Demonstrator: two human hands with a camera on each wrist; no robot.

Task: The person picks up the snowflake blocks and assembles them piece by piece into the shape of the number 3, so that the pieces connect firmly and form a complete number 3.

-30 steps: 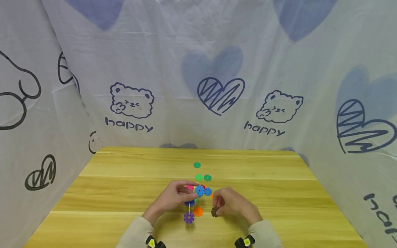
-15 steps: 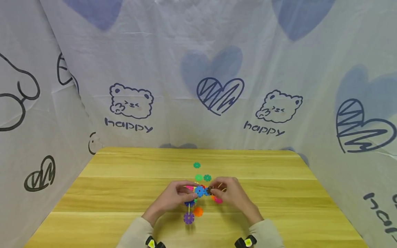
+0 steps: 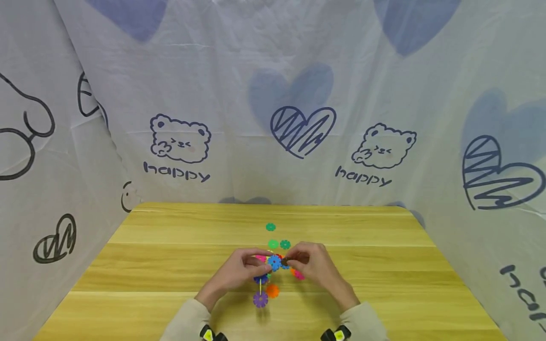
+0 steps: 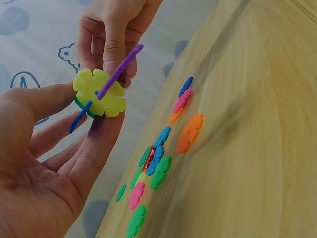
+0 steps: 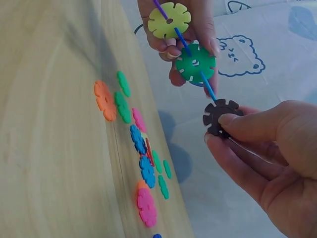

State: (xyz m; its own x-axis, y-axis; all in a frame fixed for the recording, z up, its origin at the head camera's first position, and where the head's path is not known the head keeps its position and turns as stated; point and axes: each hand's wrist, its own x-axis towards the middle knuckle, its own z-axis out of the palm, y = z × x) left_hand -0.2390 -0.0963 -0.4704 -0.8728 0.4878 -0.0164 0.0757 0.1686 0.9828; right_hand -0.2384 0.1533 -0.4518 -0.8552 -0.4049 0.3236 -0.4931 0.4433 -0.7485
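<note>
My left hand (image 3: 241,271) pinches a chain of interlocked snowflake building discs above the table. In the right wrist view the chain includes a yellow disc (image 5: 169,21), a green disc (image 5: 190,69) and a light blue disc (image 5: 208,86) seen nearly edge-on. A purple disc (image 4: 120,72) stands crosswise in the yellow one, at the near end. Thumb and fingers of my right hand (image 3: 314,265) pinch a dark brown disc (image 5: 216,119), which meets the light blue disc's edge. Whether their slots are fully engaged cannot be seen.
Loose snowflake discs lie on the wooden table (image 3: 170,265) below and beyond my hands: an orange disc (image 3: 272,291), a pink disc (image 5: 147,208), several green and blue ones. A patterned cloth (image 3: 239,94) hangs behind the table and along both sides.
My right hand has brought the brown disc up and leftward from low on the right to the chain's light blue disc. In the last half second it turned slightly; my left hand stayed put.
</note>
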